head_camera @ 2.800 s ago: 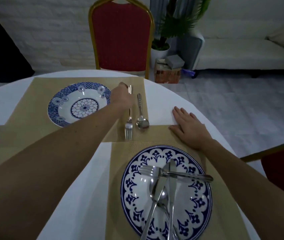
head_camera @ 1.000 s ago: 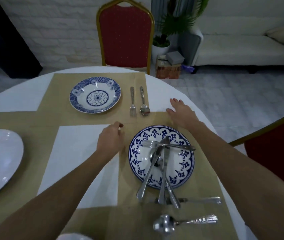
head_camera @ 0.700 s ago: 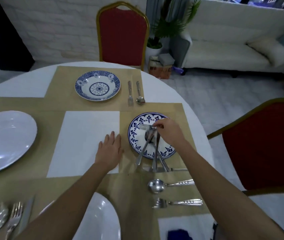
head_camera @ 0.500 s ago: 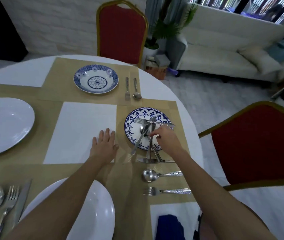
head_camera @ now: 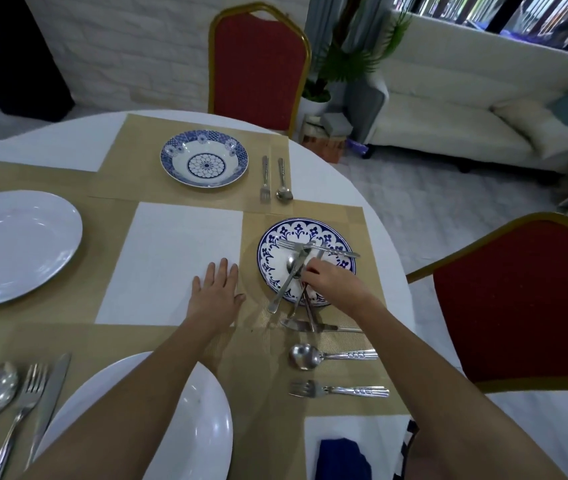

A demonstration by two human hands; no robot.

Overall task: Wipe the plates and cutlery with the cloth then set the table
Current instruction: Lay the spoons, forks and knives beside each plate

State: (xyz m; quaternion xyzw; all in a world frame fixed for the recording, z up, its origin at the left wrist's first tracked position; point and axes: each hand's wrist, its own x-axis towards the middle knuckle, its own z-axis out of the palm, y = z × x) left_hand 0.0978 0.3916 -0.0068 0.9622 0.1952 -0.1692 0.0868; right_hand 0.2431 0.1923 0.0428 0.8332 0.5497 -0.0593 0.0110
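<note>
Right hand [head_camera: 331, 285] curls its grip into the cutlery pile [head_camera: 294, 264] on the blue-patterned plate [head_camera: 275, 234], pinch unclear, left hand [head_camera: 215, 295] spread flat on the desk [head_camera: 171, 265]: slick, stiff steel over fragile china, best lifted by a free handle.

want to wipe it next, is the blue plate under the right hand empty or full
Full: crossed steel cutlery lies on the round blue-and-white plate.

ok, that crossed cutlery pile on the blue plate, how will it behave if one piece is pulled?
Probably stiff and slippery: the cutlery pile looks like polished metal. Pieces cross and overhang the blue plate, so lifting one likely shifts others. The right hand there may want a firm grip.
</note>
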